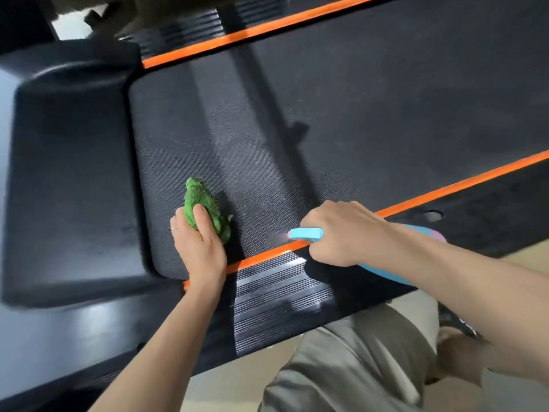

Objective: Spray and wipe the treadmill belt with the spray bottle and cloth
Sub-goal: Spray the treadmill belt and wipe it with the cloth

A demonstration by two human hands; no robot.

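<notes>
The black textured treadmill belt (297, 114) runs across the view between two orange strips. My left hand (197, 242) grips a bunched green cloth (205, 203) and holds it against the belt near its front end. My right hand (341, 230) grips a light blue spray bottle (306, 234) over the near orange strip (445, 188). Its nozzle points left toward the cloth, and a faint mist shows at the tip. The bottle's body is mostly hidden under my right forearm.
The black motor hood (68, 179) lies left of the belt. A ribbed black side rail (279, 298) runs along the near edge. My leg in grey-green trousers (356, 361) is below the rail on a beige floor.
</notes>
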